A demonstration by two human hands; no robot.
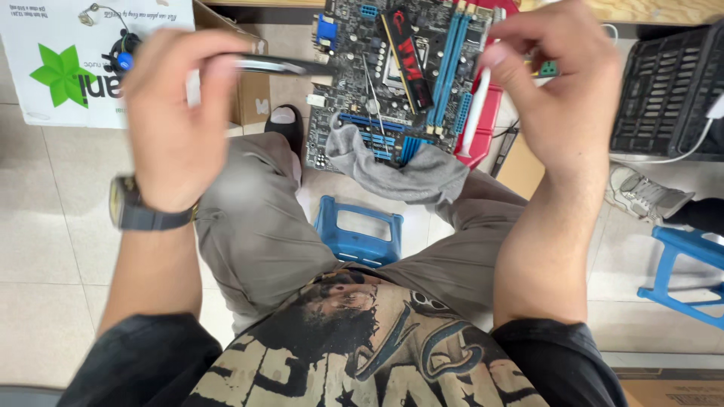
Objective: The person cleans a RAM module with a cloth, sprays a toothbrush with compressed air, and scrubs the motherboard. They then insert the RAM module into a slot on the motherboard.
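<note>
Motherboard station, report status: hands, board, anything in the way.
Left hand gripping a dark slim tool. Right hand holding a white stick. Motherboard on the knees, grey cloth draped over its near edge.

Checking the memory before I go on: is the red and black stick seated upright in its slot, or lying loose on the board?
Lying loose: the memory stick rests flat and slanted on the motherboard, left of the blue slots.
</note>
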